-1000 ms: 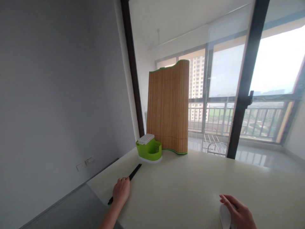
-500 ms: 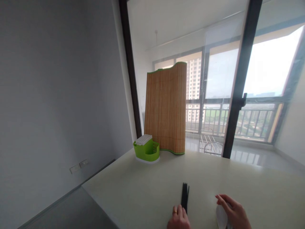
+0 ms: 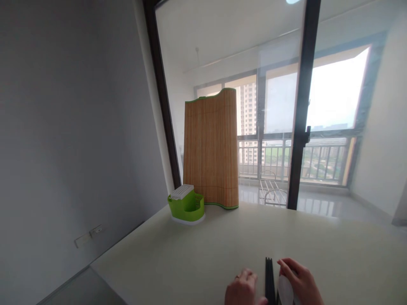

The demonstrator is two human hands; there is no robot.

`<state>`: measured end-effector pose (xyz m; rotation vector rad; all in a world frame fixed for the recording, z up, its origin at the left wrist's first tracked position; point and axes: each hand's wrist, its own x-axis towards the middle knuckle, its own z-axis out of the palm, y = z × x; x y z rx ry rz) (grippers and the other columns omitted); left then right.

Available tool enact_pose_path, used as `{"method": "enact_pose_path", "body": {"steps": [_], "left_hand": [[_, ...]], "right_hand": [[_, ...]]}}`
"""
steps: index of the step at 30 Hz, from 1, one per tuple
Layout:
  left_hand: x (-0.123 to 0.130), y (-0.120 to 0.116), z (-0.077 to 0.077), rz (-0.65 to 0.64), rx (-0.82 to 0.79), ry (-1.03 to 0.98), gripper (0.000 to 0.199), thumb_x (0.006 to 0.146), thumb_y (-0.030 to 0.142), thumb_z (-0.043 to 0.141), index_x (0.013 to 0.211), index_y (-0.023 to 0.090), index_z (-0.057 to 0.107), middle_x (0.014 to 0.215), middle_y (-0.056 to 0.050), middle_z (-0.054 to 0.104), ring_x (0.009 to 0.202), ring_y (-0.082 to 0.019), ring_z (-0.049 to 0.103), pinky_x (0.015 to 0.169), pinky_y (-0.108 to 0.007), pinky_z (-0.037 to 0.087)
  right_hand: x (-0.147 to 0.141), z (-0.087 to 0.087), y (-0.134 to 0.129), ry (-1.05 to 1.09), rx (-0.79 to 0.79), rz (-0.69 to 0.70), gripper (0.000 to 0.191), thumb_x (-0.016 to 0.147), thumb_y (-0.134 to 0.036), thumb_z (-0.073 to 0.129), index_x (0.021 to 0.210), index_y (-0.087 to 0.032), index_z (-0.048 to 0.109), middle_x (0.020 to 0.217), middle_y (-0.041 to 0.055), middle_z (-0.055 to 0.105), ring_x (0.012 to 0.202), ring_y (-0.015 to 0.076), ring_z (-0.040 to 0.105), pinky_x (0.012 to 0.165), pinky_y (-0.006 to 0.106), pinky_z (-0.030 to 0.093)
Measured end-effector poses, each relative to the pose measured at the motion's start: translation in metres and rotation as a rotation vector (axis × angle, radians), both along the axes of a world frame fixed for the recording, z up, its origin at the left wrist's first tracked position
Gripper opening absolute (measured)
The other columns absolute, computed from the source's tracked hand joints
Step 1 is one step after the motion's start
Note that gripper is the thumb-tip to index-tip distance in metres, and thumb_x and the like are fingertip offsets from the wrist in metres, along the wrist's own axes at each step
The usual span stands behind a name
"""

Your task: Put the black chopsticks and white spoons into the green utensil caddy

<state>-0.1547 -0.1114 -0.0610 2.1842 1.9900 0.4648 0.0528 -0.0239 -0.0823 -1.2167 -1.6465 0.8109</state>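
Observation:
Several black chopsticks (image 3: 269,275) lie side by side on the white table, pointing away from me, their near ends cut off by the frame. Just left of them is my left hand (image 3: 241,288), slightly blurred, with its fingers bent and its thumb apart, close to the sticks. I see no object in it. On the other side, my right hand (image 3: 300,279) is closed at a white spoon (image 3: 286,291), whose rounded bowl shows below the fingers. The spoon's handle is hidden by the hand.
A green caddy with a white lid and base (image 3: 187,207) stands at the table's back left. Behind it a bamboo mat with green edging (image 3: 211,152) leans upright against the glass door. A grey wall with sockets (image 3: 89,236) is on the left.
The chopsticks have moved right, next to the spoon, and now lie more evenly together. My left hand has come off them. My view has turned slightly right.

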Motion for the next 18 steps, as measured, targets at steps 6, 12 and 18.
{"method": "enact_pose_path", "body": {"steps": [6, 12, 18], "left_hand": [[-0.12, 0.059, 0.084, 0.313, 0.199, 0.197, 0.048, 0.092, 0.024, 0.051, 0.139, 0.016, 0.053, 0.142, -0.013, 0.057, 0.126, -0.023, 0.057, 0.101, -0.031, 0.05], [-0.205, 0.103, 0.096, 0.488, 0.202, 0.493, 0.044, 0.094, 0.018, 0.044, 0.136, 0.01, 0.052, 0.132, -0.015, 0.061, 0.118, -0.025, 0.06, 0.092, -0.03, 0.049], [-0.22, 0.12, 0.083, 0.404, 0.145, 0.588, 0.037, 0.089, 0.006, 0.038, 0.114, 0.005, 0.066, 0.113, -0.019, 0.068, 0.113, -0.028, 0.062, 0.093, -0.034, 0.048]], "right_hand": [[-0.001, -0.001, 0.005, 0.016, -0.002, -0.007, 0.052, 0.08, -0.07, 0.053, 0.072, -0.022, 0.071, 0.062, 0.0022, 0.067, 0.063, 0.0226, 0.063, 0.062, 0.029, 0.046], [-0.012, 0.002, 0.006, 0.082, 0.02, -0.051, 0.053, 0.082, -0.069, 0.053, 0.064, -0.022, 0.067, 0.056, 0.0014, 0.065, 0.057, 0.02, 0.059, 0.056, 0.029, 0.042], [-0.018, 0.003, 0.007, 0.136, 0.025, -0.069, 0.048, 0.084, -0.063, 0.054, 0.064, -0.021, 0.066, 0.057, 0.0018, 0.066, 0.057, 0.0193, 0.058, 0.057, 0.029, 0.04]]}}
